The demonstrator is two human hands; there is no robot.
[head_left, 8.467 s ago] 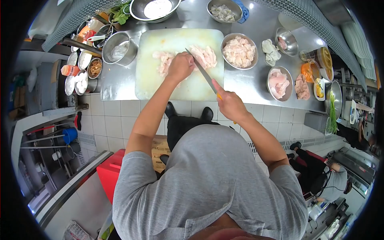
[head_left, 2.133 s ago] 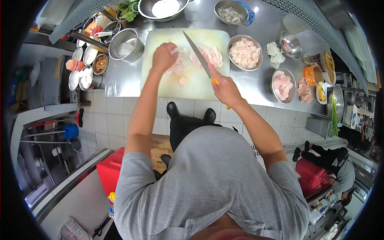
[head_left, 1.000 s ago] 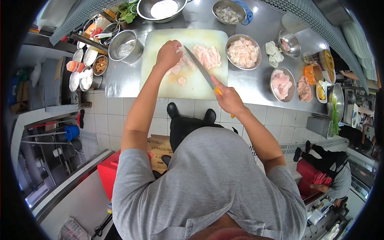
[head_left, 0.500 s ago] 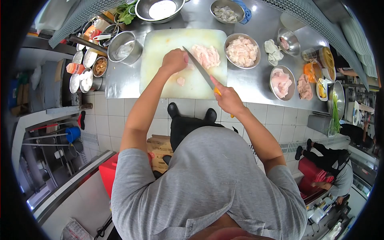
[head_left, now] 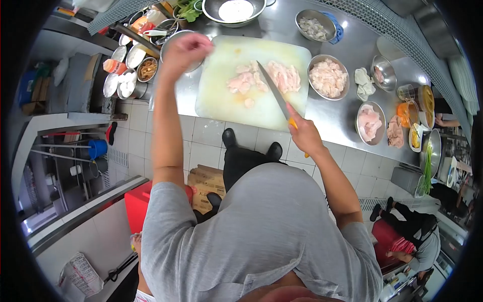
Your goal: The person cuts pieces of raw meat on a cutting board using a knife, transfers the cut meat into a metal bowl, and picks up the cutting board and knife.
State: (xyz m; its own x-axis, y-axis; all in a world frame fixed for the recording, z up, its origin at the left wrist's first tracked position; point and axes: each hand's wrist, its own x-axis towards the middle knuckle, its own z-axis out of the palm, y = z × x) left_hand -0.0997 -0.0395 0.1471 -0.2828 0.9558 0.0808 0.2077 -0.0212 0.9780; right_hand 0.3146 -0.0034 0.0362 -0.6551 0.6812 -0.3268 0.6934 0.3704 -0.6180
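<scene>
My right hand (head_left: 305, 132) is closed round the yellow handle of a long knife (head_left: 274, 90), whose blade lies over the cutting board (head_left: 216, 108) between two groups of pale meat. Cut strips (head_left: 284, 77) lie right of the blade. More pieces (head_left: 244, 80) are to its left, with one small piece (head_left: 249, 102) nearer me. Raised above the steel pot (head_left: 193, 65) left of the board, my left hand (head_left: 186, 50) is blurred, its fingers curled; whether they hold anything is unclear. A bowl of cut meat (head_left: 328, 77) stands just right of the board.
Another bowl of meat (head_left: 370, 123), a crumpled cloth (head_left: 364, 84) and a bowl of greyish pieces (head_left: 314, 27) are to the right. A colander (head_left: 235, 10) stands at the back. Small containers (head_left: 147, 69) crowd the left. A seated person (head_left: 427, 241) is lower right.
My left hand has left the meat on the board and moved left and up over the pot. The view has shifted. The knife stays in my right hand; the left pile is now uncovered.
</scene>
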